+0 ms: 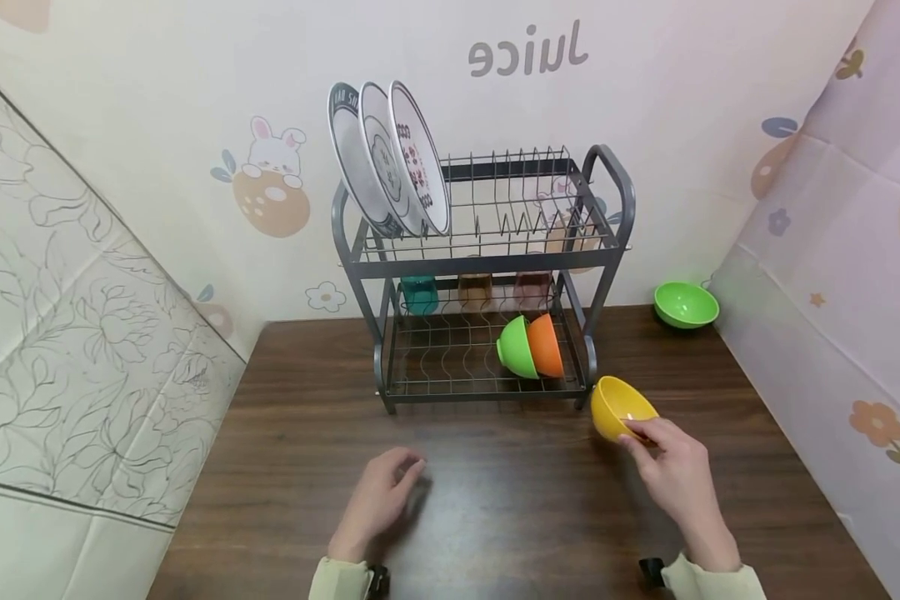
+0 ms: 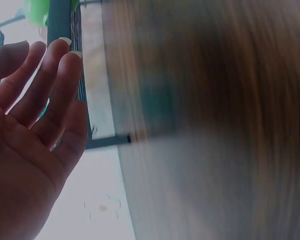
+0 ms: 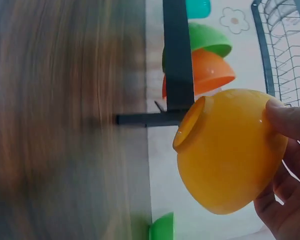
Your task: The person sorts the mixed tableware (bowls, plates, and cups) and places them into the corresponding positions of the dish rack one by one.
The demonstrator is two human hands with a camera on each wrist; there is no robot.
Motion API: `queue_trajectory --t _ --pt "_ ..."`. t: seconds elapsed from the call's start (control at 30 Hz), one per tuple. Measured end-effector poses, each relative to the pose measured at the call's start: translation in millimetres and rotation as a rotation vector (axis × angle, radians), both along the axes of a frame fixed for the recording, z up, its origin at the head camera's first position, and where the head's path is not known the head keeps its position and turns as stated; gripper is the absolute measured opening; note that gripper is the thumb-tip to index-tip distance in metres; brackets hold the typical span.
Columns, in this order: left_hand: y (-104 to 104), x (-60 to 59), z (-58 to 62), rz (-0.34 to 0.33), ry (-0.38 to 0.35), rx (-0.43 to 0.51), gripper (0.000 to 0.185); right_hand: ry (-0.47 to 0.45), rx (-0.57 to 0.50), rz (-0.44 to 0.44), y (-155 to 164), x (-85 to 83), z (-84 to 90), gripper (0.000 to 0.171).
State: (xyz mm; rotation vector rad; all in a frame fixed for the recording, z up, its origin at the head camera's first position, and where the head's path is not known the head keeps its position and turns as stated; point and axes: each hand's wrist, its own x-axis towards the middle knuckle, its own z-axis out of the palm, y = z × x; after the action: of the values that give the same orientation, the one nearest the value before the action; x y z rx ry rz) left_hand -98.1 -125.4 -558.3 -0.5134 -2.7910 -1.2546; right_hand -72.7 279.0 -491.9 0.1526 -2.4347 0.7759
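A yellow bowl point(image 1: 613, 408) is tilted beside the rack's front right leg, its rim pinched between thumb and fingers of my right hand point(image 1: 673, 471). The right wrist view shows the bowl's outside and foot ring, with the thumb point(image 3: 290, 120) on it. My left hand point(image 1: 381, 492) is over the table in front of the rack, holding nothing, its fingers loosely bent. On the lower tier of the dark dish rack point(image 1: 487, 265), a green bowl point(image 1: 517, 348) and an orange bowl point(image 1: 546, 346) stand on edge, side by side at the right.
Several plates point(image 1: 420, 158) stand upright at the left of the upper tier. Behind the lower tier's front are a teal cup point(image 1: 420, 295), an amber cup point(image 1: 475, 289) and a pinkish cup point(image 1: 532, 290). Another green bowl point(image 1: 686, 305) sits in the table's back right corner.
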Motion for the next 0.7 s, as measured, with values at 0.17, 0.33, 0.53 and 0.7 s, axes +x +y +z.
queue_trajectory --t 0.17,0.33,0.53,0.7 --pt "17.9 1.6 0.1 -0.083 -0.023 0.007 0.019 0.001 -0.024 0.042 -16.2 7.9 -3.4 0.032" --pt "33.2 4.6 2.0 -0.146 -0.020 0.036 0.016 -0.036 -0.051 0.141 -36.3 9.9 -5.9 0.031" --pt "46.9 6.3 7.2 -0.188 -0.026 0.104 0.025 -0.144 -0.103 0.305 -58.1 12.4 -4.5 0.030" --pt "50.6 5.5 7.8 -0.224 0.049 0.126 0.043 -0.276 -0.167 0.468 -73.6 11.1 -5.9 0.024"
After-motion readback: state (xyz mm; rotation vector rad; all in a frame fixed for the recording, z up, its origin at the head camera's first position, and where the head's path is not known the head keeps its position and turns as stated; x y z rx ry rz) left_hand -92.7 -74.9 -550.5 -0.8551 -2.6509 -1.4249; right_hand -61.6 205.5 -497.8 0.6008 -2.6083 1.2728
